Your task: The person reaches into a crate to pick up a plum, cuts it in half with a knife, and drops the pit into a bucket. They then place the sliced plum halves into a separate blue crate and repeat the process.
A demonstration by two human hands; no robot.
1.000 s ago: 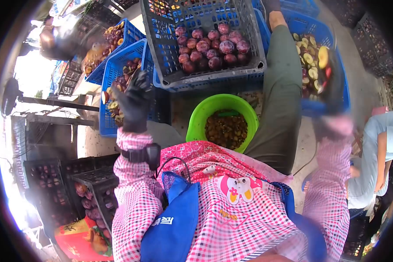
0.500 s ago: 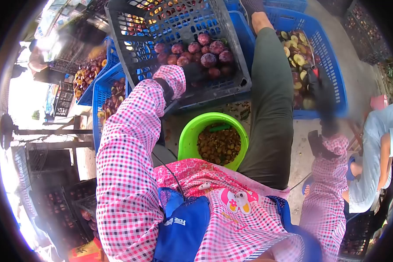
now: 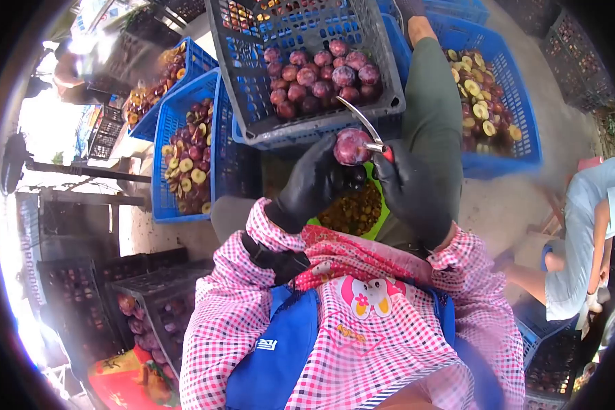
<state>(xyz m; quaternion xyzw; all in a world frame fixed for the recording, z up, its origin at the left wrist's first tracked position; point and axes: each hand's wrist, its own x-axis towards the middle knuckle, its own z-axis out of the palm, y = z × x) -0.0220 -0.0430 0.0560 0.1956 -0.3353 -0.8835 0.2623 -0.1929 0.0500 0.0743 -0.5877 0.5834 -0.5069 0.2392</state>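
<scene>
My left hand point(image 3: 313, 183), in a black glove, holds a dark red plum point(image 3: 352, 147) by its left side. My right hand point(image 3: 415, 193), gloved as well, grips a small knife point(image 3: 364, 120) with a curved metal blade and a red handle. Its blade points up and to the left, and its base meets the plum's right side. Below both hands a green bucket point(image 3: 384, 212) with pits and brownish scraps is partly covered. Just beyond the hands, a black crate point(image 3: 253, 128) of whole plums rests tilted on a blue one.
Halved plums fill a blue basket point(image 3: 526, 113) on the right and another blue basket point(image 3: 160, 171) on the left. Dark crates point(image 3: 150, 294) with plums stand at lower left. A person in light blue point(image 3: 570, 253) sits at far right.
My left hand has come back from the black crate with a plum. My right hand has moved from above the right basket to the middle, bringing the knife against the plum.
</scene>
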